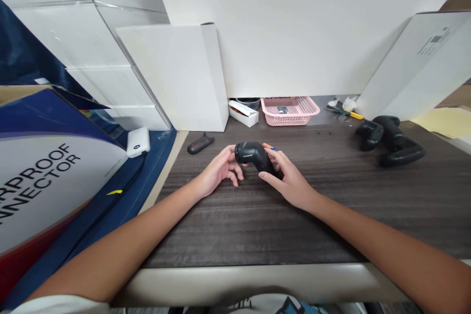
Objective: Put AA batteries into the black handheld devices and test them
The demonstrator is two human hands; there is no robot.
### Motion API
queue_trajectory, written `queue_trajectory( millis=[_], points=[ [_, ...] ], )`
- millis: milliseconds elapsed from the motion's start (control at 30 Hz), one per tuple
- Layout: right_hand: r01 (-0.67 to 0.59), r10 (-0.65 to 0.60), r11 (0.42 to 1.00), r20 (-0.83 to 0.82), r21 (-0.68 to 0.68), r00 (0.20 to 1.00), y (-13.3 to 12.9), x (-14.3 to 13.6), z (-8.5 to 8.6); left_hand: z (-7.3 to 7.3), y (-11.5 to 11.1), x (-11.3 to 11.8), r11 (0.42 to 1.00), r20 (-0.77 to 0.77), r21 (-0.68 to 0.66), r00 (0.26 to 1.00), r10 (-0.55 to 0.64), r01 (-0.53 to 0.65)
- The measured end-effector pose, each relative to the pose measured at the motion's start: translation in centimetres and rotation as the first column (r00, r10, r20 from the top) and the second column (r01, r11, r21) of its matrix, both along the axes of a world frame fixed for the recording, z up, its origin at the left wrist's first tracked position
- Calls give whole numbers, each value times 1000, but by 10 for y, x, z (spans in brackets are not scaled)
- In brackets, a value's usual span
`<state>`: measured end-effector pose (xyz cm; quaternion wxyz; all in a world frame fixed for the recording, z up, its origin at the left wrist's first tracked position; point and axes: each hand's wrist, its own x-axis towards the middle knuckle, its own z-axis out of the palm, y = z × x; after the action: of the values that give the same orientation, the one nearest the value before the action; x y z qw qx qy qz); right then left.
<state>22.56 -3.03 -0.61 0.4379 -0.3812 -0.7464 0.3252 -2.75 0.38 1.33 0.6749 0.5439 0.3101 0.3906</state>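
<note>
One black angled device (252,153), over the counter's (228,235) left part: handle gripped in our right hand (290,181), head against our part-open left hand (217,171), best steadied without squeezing.

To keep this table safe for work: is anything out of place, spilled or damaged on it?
Crumpled white scraps lie loose beside the yellow-handled tool at the back right, like litter. The small white box left of the pink basket seems partly open. I see no clear spill or damage.
</note>
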Motion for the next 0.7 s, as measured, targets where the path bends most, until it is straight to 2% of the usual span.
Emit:
queue_trajectory(
  millis=[133,300,367,433,500,533,600,633,700],
  points=[
    [-15,14,999,20,31,1000,-1,-1,1,-1,0,0,996,-32,-47,997,71,-73],
    [-32,21,987,68,159,997,-6,0,9,4,1,-1,982,-29,-185,999,34,-39],
    [-31,27,990,36,138,999,-8,0,10,6,2,-3,979,-11,-204,1000,14,-16],
    [-46,47,999,-79,16,996,-9,-2,9,8,2,-5,978,6,-207,1000,-9,10],
    [-104,49,974,-263,-202,963,-9,-5,8,8,2,-6,980,14,-196,1000,-16,19],
    [-146,19,935,-363,-325,932,-8,-7,7,8,2,-6,982,14,-188,1000,-22,24],
    [-241,-83,821,-527,-517,846,-6,-8,8,7,1,-6,983,7,-179,999,-33,34],
    [-287,-133,772,-585,-568,800,-5,-8,10,7,1,-5,984,-2,-177,999,-36,35],
    [-373,-172,713,-664,-594,728,-3,-6,13,6,0,-5,985,-31,-169,999,-44,38]
  ],
)
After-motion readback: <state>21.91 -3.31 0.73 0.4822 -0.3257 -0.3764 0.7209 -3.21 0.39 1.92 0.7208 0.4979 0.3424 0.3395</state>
